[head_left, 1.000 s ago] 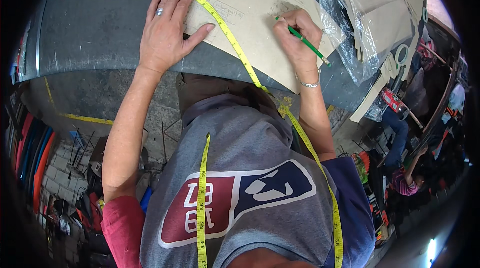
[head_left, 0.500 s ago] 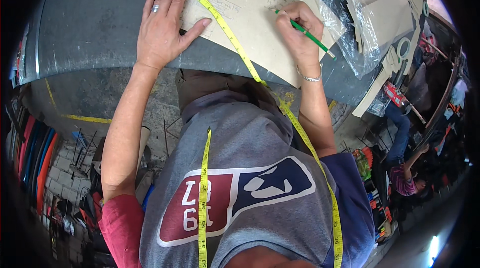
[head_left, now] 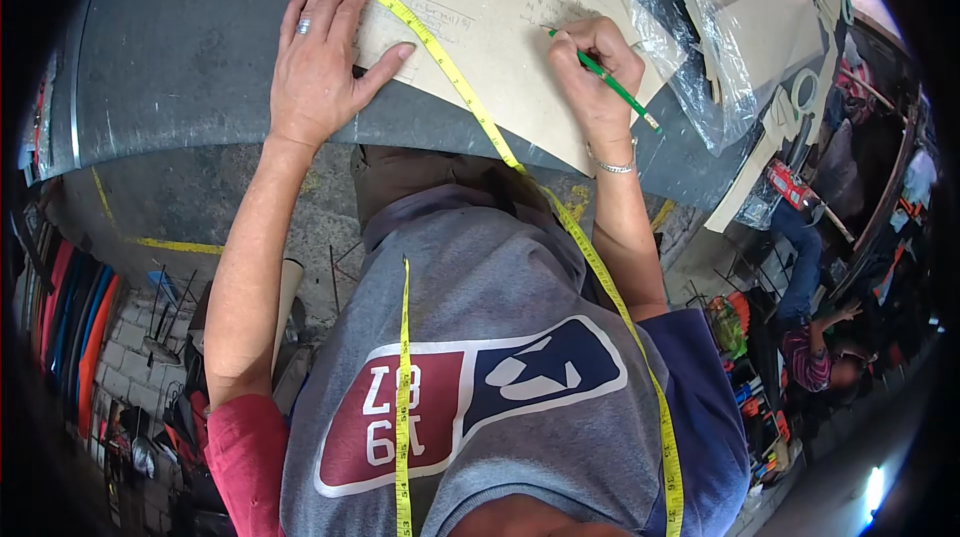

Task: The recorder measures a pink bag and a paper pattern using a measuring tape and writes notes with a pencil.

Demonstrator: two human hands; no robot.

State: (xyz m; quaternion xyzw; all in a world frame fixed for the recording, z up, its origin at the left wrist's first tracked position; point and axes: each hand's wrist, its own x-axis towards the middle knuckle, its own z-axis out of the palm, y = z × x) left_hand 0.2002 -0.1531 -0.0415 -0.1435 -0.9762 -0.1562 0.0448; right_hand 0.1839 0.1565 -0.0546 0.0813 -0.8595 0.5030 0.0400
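Observation:
My right hand (head_left: pixel 597 72) grips a green pencil (head_left: pixel 612 83) with its tip against a large beige paper sheet (head_left: pixel 490 37). Handwritten pencil lines show on the sheet near the tip and by my left hand. My left hand (head_left: pixel 325 57) lies flat at the sheet's left edge, fingers stretched. Its fingertips rest at the end of a yellow measuring tape (head_left: pixel 463 87). From there the tape runs slantwise over the sheet, past the table edge and up over my shoulder; its other end hangs down my chest. A small dark thing shows partly beneath my left thumb.
The dark grey table (head_left: pixel 180 57) carries the sheet. To its right lie clear plastic wrapping (head_left: pixel 735 77), a roll of tape (head_left: pixel 804 93) and beige strips (head_left: pixel 745 182). A red-labelled tube (head_left: pixel 790 185) is at the right edge. Another person (head_left: pixel 812 357) is farther right.
More handwriting shows on the sheet above and left of my right hand. The pencil has shifted slightly left. My left hand keeps its place on the tape. The other person's hand has opened outward.

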